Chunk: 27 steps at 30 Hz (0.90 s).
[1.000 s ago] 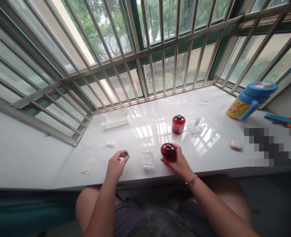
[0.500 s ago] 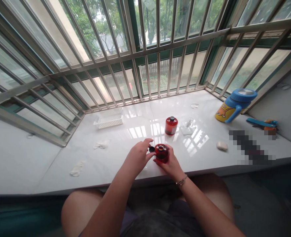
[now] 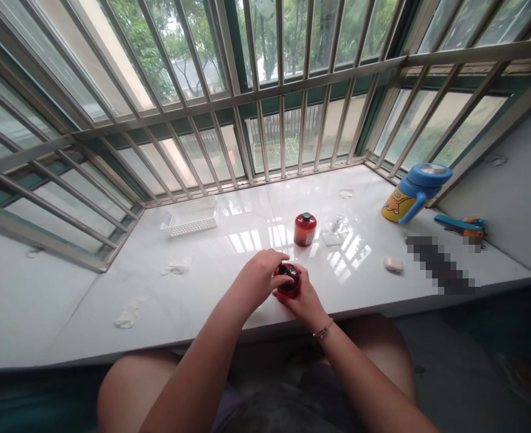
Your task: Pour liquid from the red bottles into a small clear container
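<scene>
My right hand (image 3: 305,300) is wrapped round a red translucent bottle (image 3: 292,290) near the front edge of the white counter. Over the bottle's mouth, my left hand (image 3: 263,275) pinches a black cap (image 3: 284,270) between thumb and fingers. The cap is at the opening, but I cannot tell whether it sits on the neck. A second red bottle (image 3: 305,230) with its black cap on stands upright just beyond my hands, beside a small clear plastic packet (image 3: 335,233).
A white perforated basket (image 3: 190,219) is at the back left. Crumpled tissues (image 3: 130,313) lie on the left. To the right are a blue and yellow flask (image 3: 412,195), a pale bar-shaped object (image 3: 394,264), a blue and orange tool (image 3: 461,226) and a blurred-out dark item. Barred windows enclose the counter.
My left hand has brought the black cap from beside the bottle to over its open mouth. My right hand keeps its hold on the bottle. The view has shifted slightly.
</scene>
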Available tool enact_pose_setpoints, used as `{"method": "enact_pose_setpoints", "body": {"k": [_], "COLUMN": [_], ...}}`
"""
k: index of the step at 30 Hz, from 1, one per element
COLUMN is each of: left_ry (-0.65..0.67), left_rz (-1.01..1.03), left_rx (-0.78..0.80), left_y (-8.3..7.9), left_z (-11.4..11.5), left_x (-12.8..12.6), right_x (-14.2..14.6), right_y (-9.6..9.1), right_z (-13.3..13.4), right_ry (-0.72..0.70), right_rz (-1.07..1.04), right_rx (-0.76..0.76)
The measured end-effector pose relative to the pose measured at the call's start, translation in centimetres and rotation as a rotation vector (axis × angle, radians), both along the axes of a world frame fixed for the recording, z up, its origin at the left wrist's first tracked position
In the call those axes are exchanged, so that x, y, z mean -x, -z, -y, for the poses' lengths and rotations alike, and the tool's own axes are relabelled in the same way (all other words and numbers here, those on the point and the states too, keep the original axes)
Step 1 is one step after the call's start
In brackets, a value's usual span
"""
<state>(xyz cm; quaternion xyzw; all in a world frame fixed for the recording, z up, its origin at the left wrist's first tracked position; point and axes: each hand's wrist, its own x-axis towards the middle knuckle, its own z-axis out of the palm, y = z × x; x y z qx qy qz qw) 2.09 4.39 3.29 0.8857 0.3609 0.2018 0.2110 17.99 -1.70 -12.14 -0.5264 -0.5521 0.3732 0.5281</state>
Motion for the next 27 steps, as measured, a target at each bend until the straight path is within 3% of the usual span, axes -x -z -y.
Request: {"method": "enact_pose_setpoints", "body": {"k": [7, 21, 27], "left_ry": [-0.025, -0.034, 0.064], "left_rz": [0.128, 0.165, 0.137], "left_rx": [0.021, 0.081, 0.090], "left_y": [1.2, 1.1, 0.6], "left_z": [0.8, 1.3, 1.1], "left_x": [0.3, 0.2, 0.1], "right_x": [0.0, 0.1, 0.1], "right_y": [0.1, -0.1, 0.3], "right_z": [0.0, 0.0, -0.2], "right_ry": [0.000, 0.010, 0.016], "right_rz": [-0.005, -0.006, -0.001], "right_rx": [0.000, -0.014, -0.043]}}
